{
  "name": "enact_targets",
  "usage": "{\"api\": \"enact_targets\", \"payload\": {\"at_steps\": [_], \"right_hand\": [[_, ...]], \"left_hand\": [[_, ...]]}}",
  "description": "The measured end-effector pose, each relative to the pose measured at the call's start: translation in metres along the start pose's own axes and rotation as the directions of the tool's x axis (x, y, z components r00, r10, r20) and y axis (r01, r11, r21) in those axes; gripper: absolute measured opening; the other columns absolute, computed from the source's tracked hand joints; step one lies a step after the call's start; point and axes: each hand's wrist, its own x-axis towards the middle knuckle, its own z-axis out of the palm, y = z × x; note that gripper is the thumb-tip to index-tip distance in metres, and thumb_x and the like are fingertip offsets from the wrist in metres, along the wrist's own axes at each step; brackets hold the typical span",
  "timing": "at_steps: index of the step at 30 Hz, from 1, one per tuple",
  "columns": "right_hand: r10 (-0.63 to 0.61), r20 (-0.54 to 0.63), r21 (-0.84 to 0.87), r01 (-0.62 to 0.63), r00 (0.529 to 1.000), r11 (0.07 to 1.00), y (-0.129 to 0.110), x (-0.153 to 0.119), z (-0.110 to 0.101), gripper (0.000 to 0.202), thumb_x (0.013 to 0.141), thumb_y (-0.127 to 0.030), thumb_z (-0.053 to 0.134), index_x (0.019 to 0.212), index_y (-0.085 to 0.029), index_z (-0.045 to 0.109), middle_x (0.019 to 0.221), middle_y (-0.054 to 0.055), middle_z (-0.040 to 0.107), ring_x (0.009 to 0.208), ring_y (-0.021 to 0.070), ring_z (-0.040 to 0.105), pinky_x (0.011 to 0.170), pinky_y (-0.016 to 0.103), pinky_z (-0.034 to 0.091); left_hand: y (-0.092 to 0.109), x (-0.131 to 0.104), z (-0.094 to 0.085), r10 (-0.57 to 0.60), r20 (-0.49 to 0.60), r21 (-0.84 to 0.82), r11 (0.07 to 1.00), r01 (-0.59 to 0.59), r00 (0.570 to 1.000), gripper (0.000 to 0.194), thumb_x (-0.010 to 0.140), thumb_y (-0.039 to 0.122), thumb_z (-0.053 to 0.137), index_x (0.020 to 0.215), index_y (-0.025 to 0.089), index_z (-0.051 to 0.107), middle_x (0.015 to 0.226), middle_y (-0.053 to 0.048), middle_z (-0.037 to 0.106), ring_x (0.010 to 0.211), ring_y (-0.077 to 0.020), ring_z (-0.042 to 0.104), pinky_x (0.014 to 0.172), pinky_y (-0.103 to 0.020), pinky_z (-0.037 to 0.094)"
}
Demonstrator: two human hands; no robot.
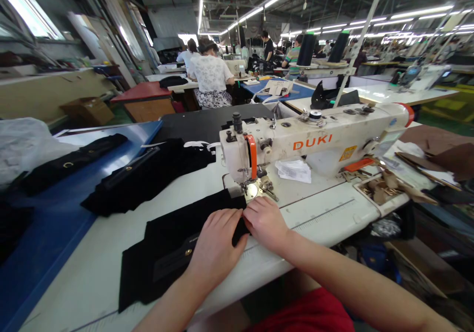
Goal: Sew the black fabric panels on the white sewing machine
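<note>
A black fabric piece (166, 233) with a small gold fitting lies on the white sewing table, its right end close to the needle area of the white sewing machine (281, 144). My left hand (220, 240) rests on the fabric near its right end, fingers lying flat and the thumb apart. Just right of it, my right hand (266, 223) has its fingers bent together at the fabric's right edge, beside the lit needle plate (252, 190). The fingertips of my right hand pinch at the edge of the black fabric.
More black pieces (144, 179) lie at the left, beside a blue surface (48, 253). White labels (294, 171) sit under the machine arm. A tray of small metal parts (381, 188) is at the right. Ahead, a person in a patterned white top (210, 72) sits facing away.
</note>
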Motion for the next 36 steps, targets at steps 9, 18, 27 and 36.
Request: {"api": "enact_targets", "payload": {"at_steps": [9,18,27,36], "right_hand": [[0.103,-0.068,0.155,-0.092,0.992,0.984,0.005,0.001,-0.005,0.011,0.091,-0.017,0.058,0.091,-0.018,0.069,0.085,0.005,0.067,0.082,0.02,0.056,0.075,0.034,0.044],[-0.22,0.156,0.279,0.171,0.963,0.945,0.005,-0.032,-0.016,0.024,0.093,-0.022,0.055,0.112,-0.011,0.065,0.119,0.011,0.066,0.115,0.0226,0.056,0.101,0.037,0.045],[-0.211,0.191,0.257,0.159,0.959,0.953,0.009,-0.022,-0.014,0.025,0.093,-0.022,0.054,0.112,-0.01,0.065,0.121,0.012,0.065,0.116,0.0237,0.056,0.102,0.038,0.044],[-0.208,0.138,0.26,0.168,0.968,0.951,0.007,-0.028,-0.011,0.022,0.095,-0.019,0.051,0.107,-0.011,0.067,0.115,0.012,0.068,0.111,0.0221,0.059,0.097,0.037,0.047]], "left_hand": [[-0.033,0.015,-0.002,0.251,-0.132,0.105,0.966,-0.238,0.959,0.025,0.094,0.01,0.043,0.099,0.011,0.068,0.096,-0.01,0.072,0.095,-0.0228,0.064,0.091,-0.042,0.054],[-0.044,0.009,0.019,0.199,-0.025,-0.055,0.978,-0.2,0.98,0.026,0.093,0.01,0.041,0.091,0.015,0.067,0.088,-0.006,0.07,0.085,-0.0188,0.065,0.081,-0.035,0.056],[-0.044,0.019,0.018,0.241,0.02,-0.026,0.97,-0.241,0.97,0.024,0.091,0.008,0.045,0.1,0.012,0.066,0.092,-0.009,0.069,0.087,-0.02,0.062,0.081,-0.034,0.055],[-0.04,0.018,0.023,0.211,0.118,0.023,0.976,-0.215,0.97,0.024,0.088,0.005,0.047,0.1,0.015,0.066,0.097,-0.008,0.067,0.092,-0.021,0.061,0.084,-0.035,0.054]]}}
